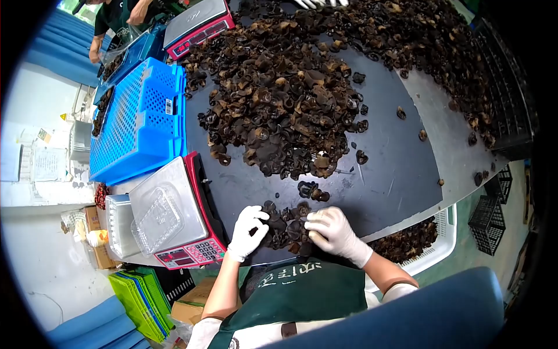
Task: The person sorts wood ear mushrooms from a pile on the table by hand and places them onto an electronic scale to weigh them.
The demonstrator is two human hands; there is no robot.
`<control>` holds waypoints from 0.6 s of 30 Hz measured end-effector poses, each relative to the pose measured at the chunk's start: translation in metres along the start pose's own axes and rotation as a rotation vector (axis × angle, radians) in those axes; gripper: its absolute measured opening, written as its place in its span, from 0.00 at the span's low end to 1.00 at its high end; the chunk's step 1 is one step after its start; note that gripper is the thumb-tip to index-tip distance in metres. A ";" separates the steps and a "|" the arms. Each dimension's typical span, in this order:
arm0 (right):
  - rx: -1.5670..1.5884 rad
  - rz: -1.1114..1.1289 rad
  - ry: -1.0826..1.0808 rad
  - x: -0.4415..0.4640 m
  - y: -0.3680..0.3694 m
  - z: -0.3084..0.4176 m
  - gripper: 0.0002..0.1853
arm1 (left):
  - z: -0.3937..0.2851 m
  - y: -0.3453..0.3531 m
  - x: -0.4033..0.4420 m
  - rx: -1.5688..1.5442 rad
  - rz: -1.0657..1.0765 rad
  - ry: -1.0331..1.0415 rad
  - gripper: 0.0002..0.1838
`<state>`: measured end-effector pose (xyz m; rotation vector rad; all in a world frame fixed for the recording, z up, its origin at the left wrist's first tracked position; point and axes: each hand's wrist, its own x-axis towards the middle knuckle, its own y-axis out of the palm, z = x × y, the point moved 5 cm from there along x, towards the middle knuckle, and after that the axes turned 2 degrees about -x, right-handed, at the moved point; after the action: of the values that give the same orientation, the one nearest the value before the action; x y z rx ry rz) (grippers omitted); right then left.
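A small heap of dark wood ear mushrooms (pixel 286 225) lies at the table's near edge, between my two white-gloved hands. On its left side my left hand (pixel 249 232) has fingers and thumb curled round the edge of dark pieces. My right hand (pixel 334 232) is closed at the heap's right side, with its fingertips on a mushroom piece; the palm side is hidden. Just beyond them sits a little cluster of mushroom pieces (pixel 312 190). Farther back spreads a large pile of wood ear mushrooms (pixel 285 104).
At left stands a red scale (pixel 197 252) with a clear plastic box (pixel 160 215) on its pan. Behind it are a blue crate (pixel 131 122) and another scale (pixel 200 38). A white basket (pixel 444 232) sits below right. One person (pixel 125 20) works at upper left.
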<state>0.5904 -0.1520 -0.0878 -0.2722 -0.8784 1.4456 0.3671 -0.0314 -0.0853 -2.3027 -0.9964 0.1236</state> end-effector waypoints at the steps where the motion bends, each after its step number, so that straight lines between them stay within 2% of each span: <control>1: -0.020 -0.080 0.030 0.012 -0.007 -0.005 0.13 | 0.001 -0.003 0.003 -0.065 -0.042 -0.009 0.06; 2: -0.087 -0.171 0.056 0.025 -0.015 -0.008 0.13 | 0.003 -0.003 0.008 -0.032 -0.109 -0.041 0.06; 3: -0.027 -0.159 0.088 0.037 -0.016 -0.019 0.15 | 0.010 -0.002 0.012 -0.003 -0.143 -0.105 0.05; 5: -0.279 -0.239 0.176 0.059 -0.022 -0.015 0.18 | 0.005 -0.001 0.036 0.117 -0.196 -0.132 0.03; 7: -0.362 -0.168 0.193 0.063 -0.007 -0.017 0.22 | -0.002 0.005 0.059 0.248 -0.103 -0.072 0.05; 9: -0.228 -0.038 0.109 0.057 0.011 -0.004 0.20 | 0.001 0.018 0.071 0.364 0.047 -0.055 0.06; 11: -0.118 -0.017 -0.028 0.043 0.018 0.021 0.16 | 0.009 0.025 0.072 0.443 0.055 -0.012 0.06; 12: -0.047 0.100 -0.022 0.034 0.025 0.032 0.14 | 0.012 0.027 0.072 0.487 0.090 -0.042 0.06; 16: -0.014 0.145 -0.185 0.014 0.035 0.052 0.11 | 0.026 0.035 0.075 0.597 0.166 -0.068 0.07; 18: 0.096 0.150 -0.142 0.019 0.023 0.050 0.09 | 0.031 0.038 0.077 0.619 0.204 -0.072 0.07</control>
<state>0.5383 -0.1473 -0.0626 -0.1671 -0.9156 1.6573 0.4357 0.0168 -0.1202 -1.8233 -0.6337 0.5250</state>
